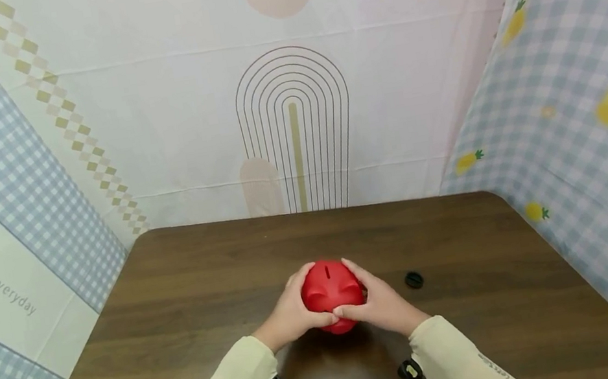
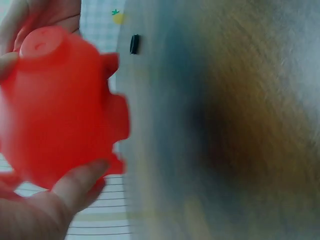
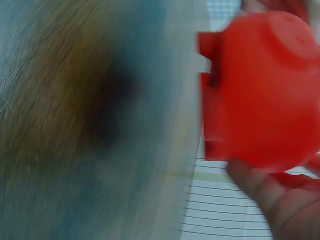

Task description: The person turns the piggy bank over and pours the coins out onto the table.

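A red piggy bank (image 1: 330, 284) with a coin slot in its top is held between both hands over the near middle of the table. My left hand (image 1: 294, 309) grips its left side, and my right hand (image 1: 378, 301) grips the right. The thumbs come close together at the front, near the snout. In the left wrist view the round snout and stubby legs of the piggy bank (image 2: 60, 110) show, with the left hand (image 2: 55, 207) curled along it. The right wrist view shows right-hand fingers (image 3: 260, 187) at its side. Whether the feet touch the table is unclear.
A small black round plug-like piece (image 1: 414, 279) lies on the brown wooden table (image 1: 190, 298), right of the hands. A pale patterned cloth (image 1: 173, 104) hangs behind the table. Checked cloths flank both sides. Much of each wrist view is blurred.
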